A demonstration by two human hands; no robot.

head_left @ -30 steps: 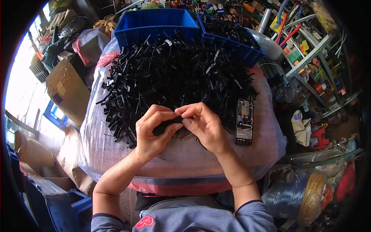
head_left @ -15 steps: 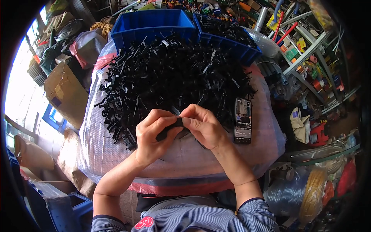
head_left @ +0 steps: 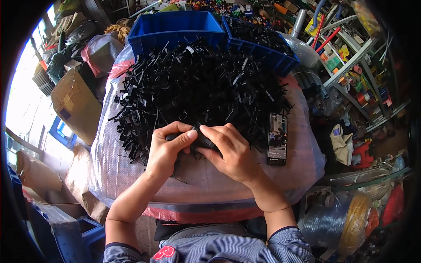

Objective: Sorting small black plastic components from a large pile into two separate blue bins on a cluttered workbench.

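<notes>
A broad heap of small black plastic pieces (head_left: 193,83), many with thin strip-like ends, covers the middle of the sack-covered work surface (head_left: 210,184). At its near edge my left hand (head_left: 164,149) is closed, thumb against the fingers, around a black plastic piece whose shape is mostly hidden. Beside it, my right hand (head_left: 230,151) pinches another dark piece (head_left: 205,142) between thumb and fingers. The two hands are close together, their fingertips a little apart. Whether the two pieces are joined cannot be made out against the dark heap.
Two blue bins stand behind the heap: the left bin (head_left: 177,38) shows its bare inner wall, the right bin (head_left: 263,57) holds black pieces. A phone (head_left: 276,139) lies right of the heap. Cardboard (head_left: 76,105) leans at left; a wrapped tubing coil (head_left: 335,217) sits lower right.
My left thumb has moved up onto the top of its grip. My right hand has turned, its fingers now reaching leftward over a dark piece. The phone's screen picture differs.
</notes>
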